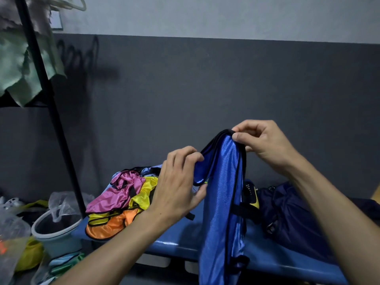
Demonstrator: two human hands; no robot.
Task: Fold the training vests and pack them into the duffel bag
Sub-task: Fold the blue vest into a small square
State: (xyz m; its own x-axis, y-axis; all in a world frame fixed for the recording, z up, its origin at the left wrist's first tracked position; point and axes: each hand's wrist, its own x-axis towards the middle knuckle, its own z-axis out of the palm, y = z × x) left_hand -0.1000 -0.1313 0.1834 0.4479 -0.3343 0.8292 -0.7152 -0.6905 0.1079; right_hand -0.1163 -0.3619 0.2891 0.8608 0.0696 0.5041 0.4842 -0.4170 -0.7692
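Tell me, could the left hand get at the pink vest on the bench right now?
Probably not at once: the left hand pinches the blue vest. The pink vest lies uncovered atop the pile just beyond it, so once it lets go the way looks free.

Both hands hold 1 blue vest (223, 202) up over the blue bench (267, 258). Right hand (265, 144) pinches its black-trimmed top edge; left hand (178, 182) grips the fabric lower, left side. Vest hangs long, gathered narrow (bottom runs out of frame). Pile of vests (119, 204) behind left hand on bench: pink, yellow, orange. Navy duffel bag (292, 219) on bench at right. Pale bucket (55, 231) left of bench, beside black rack pole (53, 112).
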